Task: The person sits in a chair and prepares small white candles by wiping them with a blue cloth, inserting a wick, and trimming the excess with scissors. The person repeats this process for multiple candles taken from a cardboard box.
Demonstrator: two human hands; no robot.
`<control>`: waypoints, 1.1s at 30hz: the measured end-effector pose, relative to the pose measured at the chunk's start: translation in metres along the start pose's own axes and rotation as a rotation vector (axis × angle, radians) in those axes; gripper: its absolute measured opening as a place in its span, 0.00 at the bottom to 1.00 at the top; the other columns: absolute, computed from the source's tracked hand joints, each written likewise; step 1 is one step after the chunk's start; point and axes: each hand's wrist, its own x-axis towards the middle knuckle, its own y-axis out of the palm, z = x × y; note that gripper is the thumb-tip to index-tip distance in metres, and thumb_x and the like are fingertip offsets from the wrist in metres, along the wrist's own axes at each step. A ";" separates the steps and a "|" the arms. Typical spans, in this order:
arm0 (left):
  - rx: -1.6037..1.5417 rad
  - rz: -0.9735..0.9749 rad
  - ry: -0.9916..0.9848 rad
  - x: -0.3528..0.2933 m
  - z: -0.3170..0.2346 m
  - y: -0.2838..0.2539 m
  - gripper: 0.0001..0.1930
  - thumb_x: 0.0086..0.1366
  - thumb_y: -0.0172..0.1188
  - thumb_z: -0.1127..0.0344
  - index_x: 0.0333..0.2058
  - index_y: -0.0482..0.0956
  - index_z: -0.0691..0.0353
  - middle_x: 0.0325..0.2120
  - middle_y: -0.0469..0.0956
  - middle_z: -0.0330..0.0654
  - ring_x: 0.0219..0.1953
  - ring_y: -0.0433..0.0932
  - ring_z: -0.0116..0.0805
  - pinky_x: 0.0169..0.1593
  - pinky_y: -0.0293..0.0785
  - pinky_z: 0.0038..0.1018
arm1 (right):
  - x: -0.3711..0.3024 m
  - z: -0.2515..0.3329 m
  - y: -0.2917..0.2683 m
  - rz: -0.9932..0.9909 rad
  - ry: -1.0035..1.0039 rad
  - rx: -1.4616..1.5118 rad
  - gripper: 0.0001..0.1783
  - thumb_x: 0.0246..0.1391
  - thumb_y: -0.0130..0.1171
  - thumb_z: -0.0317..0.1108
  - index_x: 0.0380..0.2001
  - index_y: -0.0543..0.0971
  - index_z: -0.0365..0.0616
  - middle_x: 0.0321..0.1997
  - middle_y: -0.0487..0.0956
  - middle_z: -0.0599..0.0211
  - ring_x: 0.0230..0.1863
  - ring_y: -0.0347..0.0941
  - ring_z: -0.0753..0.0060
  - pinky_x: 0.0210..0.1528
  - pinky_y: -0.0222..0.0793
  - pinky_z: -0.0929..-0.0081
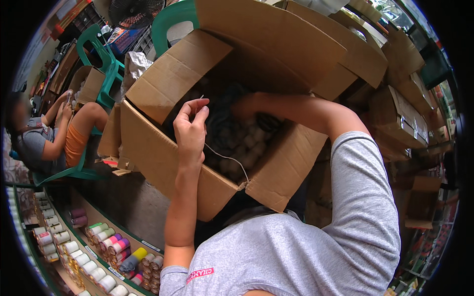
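Note:
A large open cardboard box (163,148) stands in front of me with its flaps spread. Over its near left side my left hand (191,129) is raised, thumb and fingers closed in a pinch. A thin white cord (228,158) runs from below this hand to the box's near corner, and a small pale tip shows above the fingertips. Deep in the box, my right hand (244,106) is dark and blurred beside a bluish-grey bundle (221,116); its fingers cannot be made out. Several pale rounded pieces (252,140) fill the bottom.
At the left a person (44,133) sits on a green plastic chair (79,170), hands near a smaller box (89,86). A curved shelf at lower left holds several thread spools (116,244). More cartons (395,118) are stacked at right. A fan (136,12) stands at the back.

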 end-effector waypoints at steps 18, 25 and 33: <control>0.359 0.016 -0.008 -0.003 0.009 -0.004 0.15 0.69 0.56 0.61 0.47 0.77 0.66 0.26 0.79 0.43 0.25 0.75 0.29 0.27 0.69 0.24 | -0.042 0.016 -0.051 -0.115 0.337 0.948 0.28 0.53 0.56 0.30 0.59 0.68 0.43 0.34 0.81 0.55 0.35 0.80 0.64 0.35 0.80 0.65; -0.588 0.290 -0.328 -0.002 0.000 -0.021 0.20 0.72 0.50 0.59 0.54 0.69 0.69 0.36 0.76 0.41 0.28 0.72 0.19 0.15 0.59 0.10 | -0.041 -0.008 -0.051 -1.019 0.193 1.492 0.15 0.57 0.56 0.36 0.47 0.77 0.46 0.42 0.81 0.66 0.37 0.79 0.65 0.39 0.76 0.60; -0.620 0.414 -0.265 0.006 0.006 -0.024 0.22 0.69 0.53 0.51 0.48 0.72 0.67 0.33 0.78 0.43 0.26 0.72 0.19 0.15 0.59 0.10 | -0.162 0.057 -0.052 -1.346 -0.880 2.153 0.29 0.57 0.58 0.55 0.56 0.70 0.53 0.54 0.76 0.66 0.54 0.73 0.67 0.57 0.70 0.59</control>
